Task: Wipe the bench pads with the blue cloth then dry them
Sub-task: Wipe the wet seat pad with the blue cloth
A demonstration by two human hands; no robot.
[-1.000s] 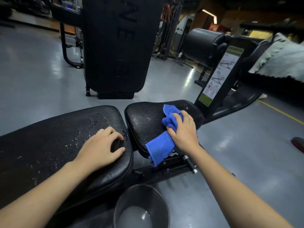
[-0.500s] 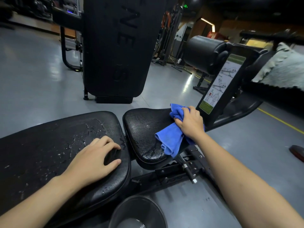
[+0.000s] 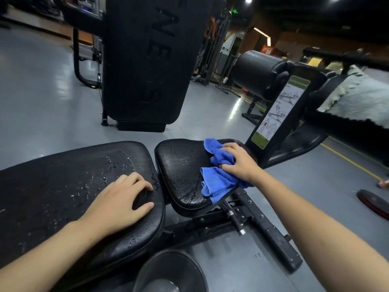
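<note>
Two black bench pads lie side by side. The long back pad (image 3: 52,186) on the left carries water droplets, and my left hand (image 3: 120,203) rests flat on its right end with fingers spread. The smaller seat pad (image 3: 181,171) glistens wet. My right hand (image 3: 240,163) presses the crumpled blue cloth (image 3: 219,180) against the seat pad's far right edge; part of the cloth hangs over the pad's near right side.
A dark bucket (image 3: 170,270) with water stands on the floor below the pads. The bench frame and adjuster pin (image 3: 237,222) run under the seat. An instruction placard (image 3: 277,112), a roller pad (image 3: 259,72), a pale towel (image 3: 362,104) and a weight plate (image 3: 374,203) lie right.
My right hand has slid the blue cloth from the seat pad's near edge toward its far right end. My left hand has stayed on the back pad.
</note>
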